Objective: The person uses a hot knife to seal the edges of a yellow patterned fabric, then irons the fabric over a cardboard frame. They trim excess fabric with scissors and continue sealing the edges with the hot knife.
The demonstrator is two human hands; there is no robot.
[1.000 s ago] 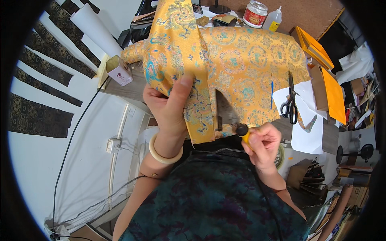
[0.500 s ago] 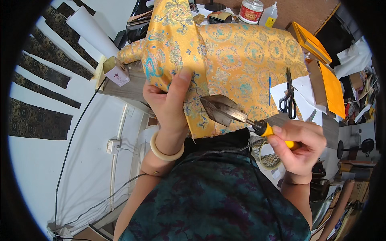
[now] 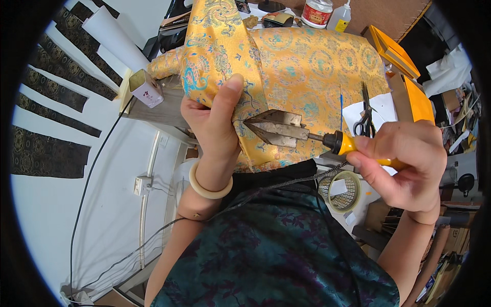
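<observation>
1 yellow-handled tool (image 3: 333, 141) points left, axis crosswise.

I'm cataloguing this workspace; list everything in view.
Patterned fabric: uncounted, yellow, held and across table
Metal-headed tool: one, grey and yellow, held
Scissors: one, black, table's right
Thin stick: one, blue, left of scissors
Paper: uncounted, white, by scissors
Jar: one, red-labelled, table's back
Bottle: one, white, beside jar
Tin: one, pinkish, table's left
Roll: one, white, upper left
Strips: several, dark, left
Box-like things: two, yellow, right
Basket: one, greenish, below table
Clutter: uncountable, mixed, right
Bracelet: one, cream, left wrist
Left hand: one, gripping fabric
Right hand: one, gripping tool
</observation>
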